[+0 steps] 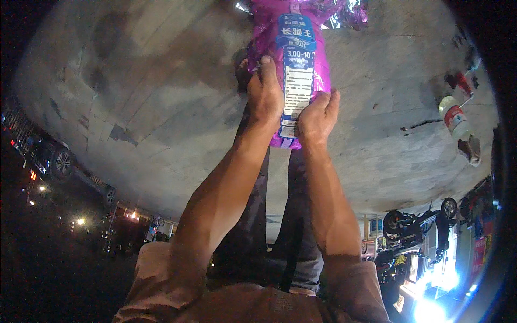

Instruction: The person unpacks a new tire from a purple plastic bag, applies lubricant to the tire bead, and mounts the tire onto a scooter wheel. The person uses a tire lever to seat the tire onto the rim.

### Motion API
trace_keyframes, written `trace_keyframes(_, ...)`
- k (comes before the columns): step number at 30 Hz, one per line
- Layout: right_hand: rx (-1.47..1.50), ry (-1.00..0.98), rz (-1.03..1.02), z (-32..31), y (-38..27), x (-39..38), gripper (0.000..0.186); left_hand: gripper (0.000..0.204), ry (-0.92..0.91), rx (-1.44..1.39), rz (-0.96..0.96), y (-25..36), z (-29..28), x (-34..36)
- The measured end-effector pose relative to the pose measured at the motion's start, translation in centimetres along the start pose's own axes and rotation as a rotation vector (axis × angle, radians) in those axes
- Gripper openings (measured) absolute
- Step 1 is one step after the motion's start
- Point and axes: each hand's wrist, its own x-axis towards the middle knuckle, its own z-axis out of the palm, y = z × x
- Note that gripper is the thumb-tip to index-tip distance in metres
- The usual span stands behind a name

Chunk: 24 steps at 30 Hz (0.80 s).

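A tyre wrapped in shiny purple film (319, 64) is held out in front of me, its far end cut off by the top edge of the view. Down its middle runs a blue and white paper label. My left hand (265, 94) grips the left side, thumb lying along the film. On the opposite side, lower down, my right hand (319, 116) clasps the edge with its thumb pointing up. Both hands' fingers are mostly hidden behind the wrapping. Crumpled film (350, 13) sticks out at the top right.
Concrete ground (177, 134) spreads around me. To the right lie a bottle with a red and white label (456, 119), a thin dark stick (423, 125) and a red-handled item (462, 82). Motorcycles (412, 229) stand at lower right, near a glaring light; a car (59, 161) is at left.
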Motion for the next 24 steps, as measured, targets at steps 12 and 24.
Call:
trace_keyframes(12, -0.146, -0.036, 0.039, 0.0, -0.4, 0.3, 0.025, 0.071, 0.172, 0.163, 0.032, -0.9, 0.3, 1.1)
trace_keyframes(24, -0.138, -0.15, 0.014, -0.4, 3.7, 1.2, 0.045, 0.066, 0.183, 0.087, -0.014, -2.1, 0.3, 1.9)
